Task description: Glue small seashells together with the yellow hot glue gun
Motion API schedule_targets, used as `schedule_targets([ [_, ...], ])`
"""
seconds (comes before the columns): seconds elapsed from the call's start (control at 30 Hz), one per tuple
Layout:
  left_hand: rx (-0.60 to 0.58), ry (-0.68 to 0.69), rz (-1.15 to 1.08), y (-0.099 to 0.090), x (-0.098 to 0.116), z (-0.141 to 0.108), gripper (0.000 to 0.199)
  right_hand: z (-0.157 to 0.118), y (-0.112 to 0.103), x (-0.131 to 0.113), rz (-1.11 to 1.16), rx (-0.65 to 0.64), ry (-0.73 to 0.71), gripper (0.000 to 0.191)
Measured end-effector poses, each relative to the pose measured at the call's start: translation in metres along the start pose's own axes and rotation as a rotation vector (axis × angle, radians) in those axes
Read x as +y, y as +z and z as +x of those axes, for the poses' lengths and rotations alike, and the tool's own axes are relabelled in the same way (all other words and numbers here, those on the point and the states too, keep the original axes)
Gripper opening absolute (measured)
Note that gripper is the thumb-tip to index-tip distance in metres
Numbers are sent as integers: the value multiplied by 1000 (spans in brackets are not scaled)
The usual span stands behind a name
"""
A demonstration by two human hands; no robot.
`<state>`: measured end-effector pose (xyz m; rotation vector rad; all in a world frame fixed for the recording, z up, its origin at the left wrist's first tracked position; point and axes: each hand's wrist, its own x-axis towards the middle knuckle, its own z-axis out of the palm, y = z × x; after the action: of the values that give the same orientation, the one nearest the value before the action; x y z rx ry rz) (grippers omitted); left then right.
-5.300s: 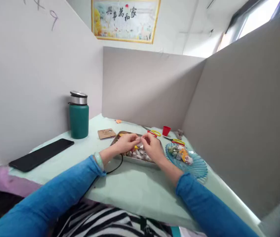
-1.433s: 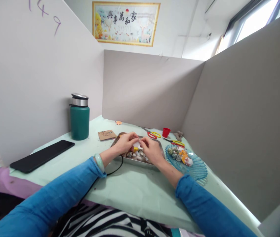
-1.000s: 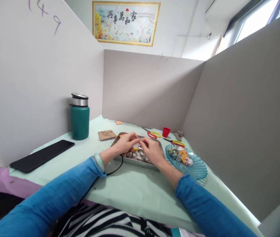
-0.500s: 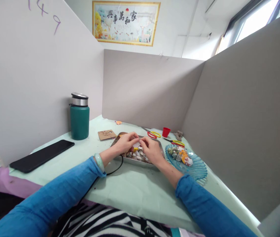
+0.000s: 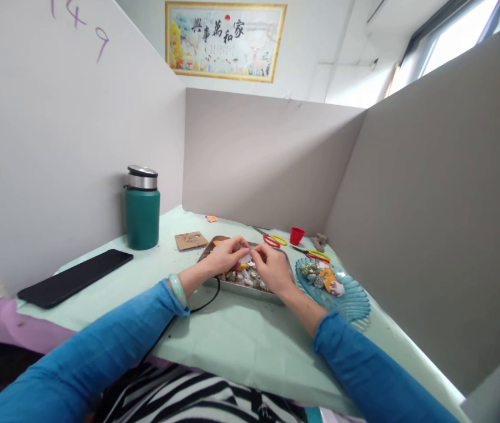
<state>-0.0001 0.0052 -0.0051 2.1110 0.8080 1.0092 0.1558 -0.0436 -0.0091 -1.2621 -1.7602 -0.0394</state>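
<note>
We are working on a small white piece just above the metal tray on the surface. We are probably partway through: assorted pieces are lying on the blue glass plate, seemingly set aside, while many small bits are waiting in the tray. Our left hand and right hand are facing each other, fingertips close together, forearms angling inward. The left grip is pinching the white piece; the right is forming a narrow pinch beside it, its hold being too hidden to tell.
</note>
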Motion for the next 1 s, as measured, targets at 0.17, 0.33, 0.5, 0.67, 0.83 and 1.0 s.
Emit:
schedule_targets([
  [0.17, -30, 21, -15, 0, -1, 1, 30, 0, -3, -4, -13, 0, 20, 22],
  [0.33, -6, 22, -31, 1, -1, 1, 28, 0, -3, -4, -9, 2, 20, 22],
  [0.5, 4, 20, -53, 1, 1, 0, 28, 0, -3, -4, -12, 3, 14, 24],
  [0.67, -9, 7, -57, 1, 4, -1, 29, 0, -1, 0, -19, 9, -8, 23],
  [0.83, -8, -4, -92, 0, 2, -1, 30, 0, 3, 4, -8, -5, -28, 24],
  [1.0, 3, -7, -110, 0, 0, 0, 29, 0, 3, 4, -7, -8, -31, 24],
])
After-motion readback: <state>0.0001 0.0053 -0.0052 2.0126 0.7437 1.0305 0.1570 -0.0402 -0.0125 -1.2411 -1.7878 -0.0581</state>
